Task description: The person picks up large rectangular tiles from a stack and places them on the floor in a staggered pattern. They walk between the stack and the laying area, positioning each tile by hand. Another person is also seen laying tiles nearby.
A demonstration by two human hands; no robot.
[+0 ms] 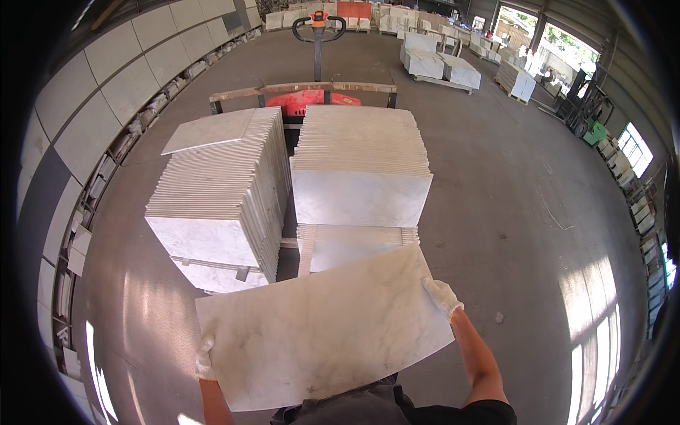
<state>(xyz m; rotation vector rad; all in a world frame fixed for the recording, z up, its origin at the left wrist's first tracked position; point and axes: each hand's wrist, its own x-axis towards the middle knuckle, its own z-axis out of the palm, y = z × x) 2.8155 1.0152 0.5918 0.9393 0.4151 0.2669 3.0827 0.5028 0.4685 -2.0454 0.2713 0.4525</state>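
Marble tile [322, 333], white with grey veining, is being carried flat and slightly tilted in front of my chest, over the polished concrete floor [510, 234] and just short of the stacks. I'm gripping it at two opposite edges only: left hand [205, 358], in a white glove, is curling over the lower left edge, and right hand [443, 296], gloved too, is pinching the upper right corner. Both are closing on the tile; fingers underneath are hidden, so I can't tell how deep the hold goes.

Risk, as I'm judging it: the right hand is sitting near a corner, so the tile could pivot and slip out, or snap along a vein under its own weight. Gloves on smooth stone may be sliding.

Just beyond, a low stack of tiles [354, 244] is lying flat; a careless set-down could be chipping edges. Behind it two taller stacks are standing, left tall stack [219, 191] with a loose tile askew on top and right tall stack [358, 159]. Bumping either could be knocking tiles off. Farther out, a red pallet jack [315, 71] is parked behind the stacks, its handle upright, and more stone pallets [443, 67] are sitting near the far wall.
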